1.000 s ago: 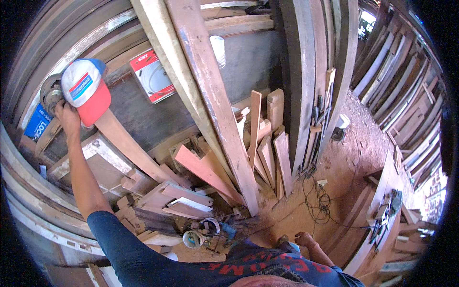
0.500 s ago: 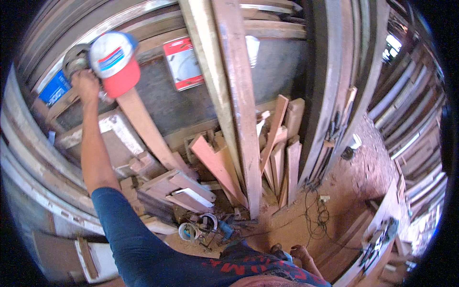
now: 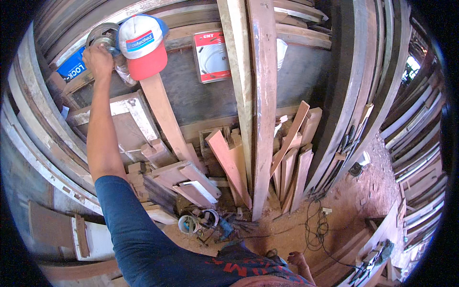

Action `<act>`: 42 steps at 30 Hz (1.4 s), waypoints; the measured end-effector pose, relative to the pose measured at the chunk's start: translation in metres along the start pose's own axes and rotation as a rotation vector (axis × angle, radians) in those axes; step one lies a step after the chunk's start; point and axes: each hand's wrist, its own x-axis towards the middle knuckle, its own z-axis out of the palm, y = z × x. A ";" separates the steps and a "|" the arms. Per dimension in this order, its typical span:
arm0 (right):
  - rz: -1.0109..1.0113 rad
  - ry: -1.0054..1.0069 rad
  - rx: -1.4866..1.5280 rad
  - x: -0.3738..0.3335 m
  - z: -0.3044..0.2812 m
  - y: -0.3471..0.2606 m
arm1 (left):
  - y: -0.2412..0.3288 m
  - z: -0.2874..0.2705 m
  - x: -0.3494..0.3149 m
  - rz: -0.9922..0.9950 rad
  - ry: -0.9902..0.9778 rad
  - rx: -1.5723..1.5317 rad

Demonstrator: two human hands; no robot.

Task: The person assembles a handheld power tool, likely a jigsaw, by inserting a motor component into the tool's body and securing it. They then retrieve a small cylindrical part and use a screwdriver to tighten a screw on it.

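Observation:
My left arm reaches up to the far left, where my left hand [image 3: 99, 62] has its fingers bent at a round grey metal piece [image 3: 104, 36]; what exactly they grip is hidden. Just right of that hand, a cap [image 3: 142, 45] with a white front, red brim and blue back rests at the top of an upright board [image 3: 165, 112]. A clear plastic bag or wrap [image 3: 125, 71] hangs below the metal piece, and a blue box [image 3: 72, 66] is to the left. Low beside my body, my right hand [image 3: 297, 259] hangs with loosely parted fingers and nothing visible in it.
Tall planks [image 3: 263, 110] stand in front of a dark panel, beside a red-and-white package [image 3: 211, 56]. Offcuts [image 3: 291, 167] lean below. On the dirt floor are a white bucket [image 3: 189, 224], a blue power tool [image 3: 225, 231] and a tangled cable [image 3: 316, 229].
The view has shifted, so the cap, planks and package appear farther right and slightly higher. My left hand stays up at the round metal piece; my right hand still hangs low.

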 end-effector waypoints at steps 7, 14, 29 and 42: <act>-0.006 0.148 -0.086 -0.016 0.006 -0.079 | 0.009 -0.063 -0.012 0.240 0.126 -0.170; -0.755 0.316 0.018 -0.037 -0.064 -0.306 | 0.198 -0.255 -0.174 0.146 -0.485 -0.756; -0.803 -0.301 1.148 -0.242 -0.120 -0.199 | 0.526 -0.628 -0.382 0.495 -1.628 -2.117; -0.795 0.415 1.376 -0.436 -0.125 0.063 | 0.760 -0.872 -0.250 0.886 -0.506 -2.346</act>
